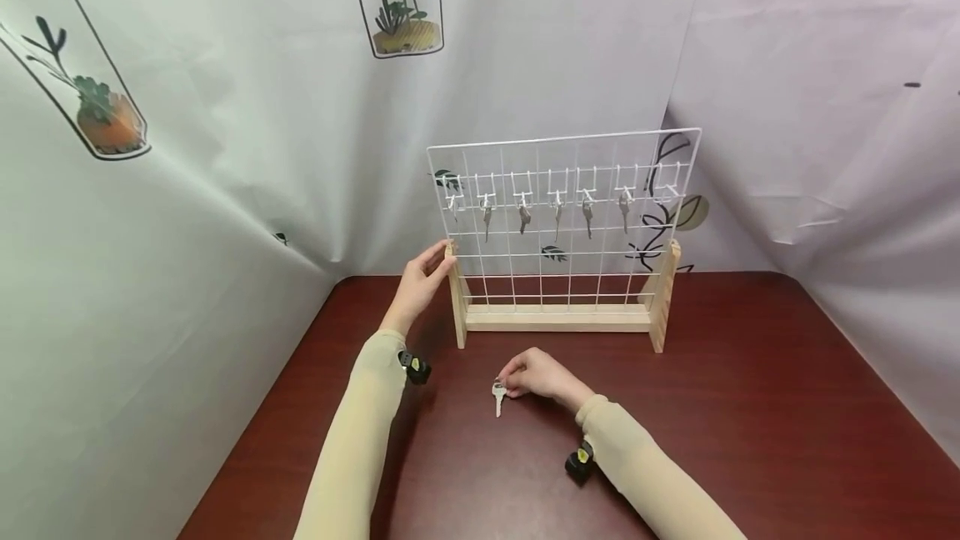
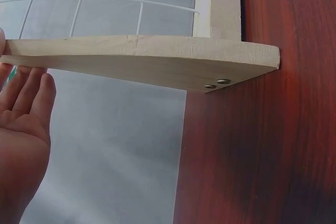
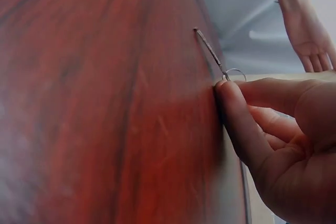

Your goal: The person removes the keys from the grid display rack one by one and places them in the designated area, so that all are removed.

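My left hand (image 1: 422,280) grips the top of the left wooden upright (image 1: 457,311) of a display rack, thumb on one side and fingers on the other. In the left wrist view the upright (image 2: 142,47) crosses the picture, with part of the hand (image 2: 23,129) cut off at the edge. My right hand (image 1: 543,375) is low over the table in front of the rack. Its thumb and fingertips pinch a silver key (image 1: 498,397) by its ring end, the blade pointing toward me. The right wrist view shows the key (image 3: 209,49) edge-on, with its thin ring (image 3: 239,70) beside the fingertips.
The rack's white wire grid (image 1: 540,255) carries a row of hooks (image 1: 557,194); several keys (image 1: 588,215) hang from them. A wooden crossbar (image 1: 558,320) joins the uprights. The dark red table (image 1: 765,407) meets pale patterned curtains (image 1: 225,215) at the left and back.
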`<action>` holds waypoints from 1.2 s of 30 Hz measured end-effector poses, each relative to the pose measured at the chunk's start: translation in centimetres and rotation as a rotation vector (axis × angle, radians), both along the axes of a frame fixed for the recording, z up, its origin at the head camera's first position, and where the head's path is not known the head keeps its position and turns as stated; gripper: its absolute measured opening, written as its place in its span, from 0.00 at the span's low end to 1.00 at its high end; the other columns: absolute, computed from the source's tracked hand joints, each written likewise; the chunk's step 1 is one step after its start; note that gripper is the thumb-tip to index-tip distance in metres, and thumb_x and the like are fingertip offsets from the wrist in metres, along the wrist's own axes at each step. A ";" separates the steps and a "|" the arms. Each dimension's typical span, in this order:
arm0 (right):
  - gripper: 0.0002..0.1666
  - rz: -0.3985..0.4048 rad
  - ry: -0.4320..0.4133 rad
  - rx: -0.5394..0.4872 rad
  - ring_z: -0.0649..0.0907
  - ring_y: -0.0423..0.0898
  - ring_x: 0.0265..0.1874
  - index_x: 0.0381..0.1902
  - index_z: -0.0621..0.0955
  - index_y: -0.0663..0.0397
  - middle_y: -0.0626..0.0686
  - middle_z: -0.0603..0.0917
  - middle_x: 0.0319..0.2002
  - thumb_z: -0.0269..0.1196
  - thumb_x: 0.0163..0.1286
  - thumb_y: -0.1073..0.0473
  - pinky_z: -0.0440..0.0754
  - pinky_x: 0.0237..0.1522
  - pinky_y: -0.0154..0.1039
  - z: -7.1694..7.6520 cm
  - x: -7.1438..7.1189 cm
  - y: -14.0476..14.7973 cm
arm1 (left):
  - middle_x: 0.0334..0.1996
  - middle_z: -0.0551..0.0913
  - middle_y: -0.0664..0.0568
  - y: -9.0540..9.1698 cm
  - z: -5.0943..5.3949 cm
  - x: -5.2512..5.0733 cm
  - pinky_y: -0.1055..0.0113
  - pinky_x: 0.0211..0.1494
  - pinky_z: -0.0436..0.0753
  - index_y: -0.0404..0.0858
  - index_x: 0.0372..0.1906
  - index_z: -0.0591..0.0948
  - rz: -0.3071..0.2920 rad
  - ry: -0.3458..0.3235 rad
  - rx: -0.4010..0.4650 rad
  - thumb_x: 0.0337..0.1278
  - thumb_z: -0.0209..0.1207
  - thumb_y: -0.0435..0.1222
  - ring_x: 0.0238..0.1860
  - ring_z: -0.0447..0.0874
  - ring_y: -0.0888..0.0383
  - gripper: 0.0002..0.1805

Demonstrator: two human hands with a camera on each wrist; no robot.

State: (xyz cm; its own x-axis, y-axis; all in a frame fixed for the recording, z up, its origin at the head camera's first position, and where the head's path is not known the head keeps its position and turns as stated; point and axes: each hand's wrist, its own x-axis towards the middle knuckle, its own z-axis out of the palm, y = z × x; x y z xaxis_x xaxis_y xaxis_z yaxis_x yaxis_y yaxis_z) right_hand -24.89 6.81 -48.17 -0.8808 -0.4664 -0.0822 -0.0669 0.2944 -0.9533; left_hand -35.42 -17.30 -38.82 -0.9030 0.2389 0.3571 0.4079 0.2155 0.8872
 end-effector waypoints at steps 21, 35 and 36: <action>0.08 0.036 0.194 0.371 0.83 0.37 0.18 0.25 0.87 0.58 0.47 0.85 0.21 0.67 0.64 0.70 0.82 0.25 0.31 1.1 -0.2 -0.9 | 0.68 0.74 0.40 -0.5 -1.0 -1.0 0.51 0.68 0.73 0.36 0.73 0.70 -0.014 0.012 -0.057 0.73 0.58 0.44 0.68 0.72 0.45 0.30; 0.07 0.016 0.119 0.315 0.82 0.37 0.18 0.26 0.87 0.59 0.47 0.85 0.23 0.67 0.64 0.70 0.84 0.25 0.32 1.1 -0.3 -0.9 | 0.67 0.74 0.37 -0.2 0.5 0.4 0.53 0.70 0.71 0.30 0.73 0.68 -0.032 -0.025 -0.043 0.74 0.56 0.36 0.69 0.71 0.43 0.28; 0.06 0.013 0.109 0.310 0.82 0.37 0.18 0.26 0.87 0.59 0.47 0.85 0.23 0.67 0.64 0.70 0.84 0.25 0.32 1.1 -0.3 -0.9 | 0.67 0.73 0.37 -0.2 0.2 0.1 0.53 0.70 0.71 0.31 0.73 0.68 -0.032 -0.025 -0.041 0.75 0.56 0.36 0.69 0.70 0.43 0.28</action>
State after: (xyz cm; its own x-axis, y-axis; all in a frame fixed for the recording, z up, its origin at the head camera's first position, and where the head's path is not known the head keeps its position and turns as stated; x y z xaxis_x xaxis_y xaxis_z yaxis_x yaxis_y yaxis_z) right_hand -25.20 5.93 -47.04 -0.8864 -0.4452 -0.1273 -0.1694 0.5676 -0.8057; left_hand -35.34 -17.50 -38.63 -0.9031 0.2817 0.3240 0.3931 0.2389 0.8879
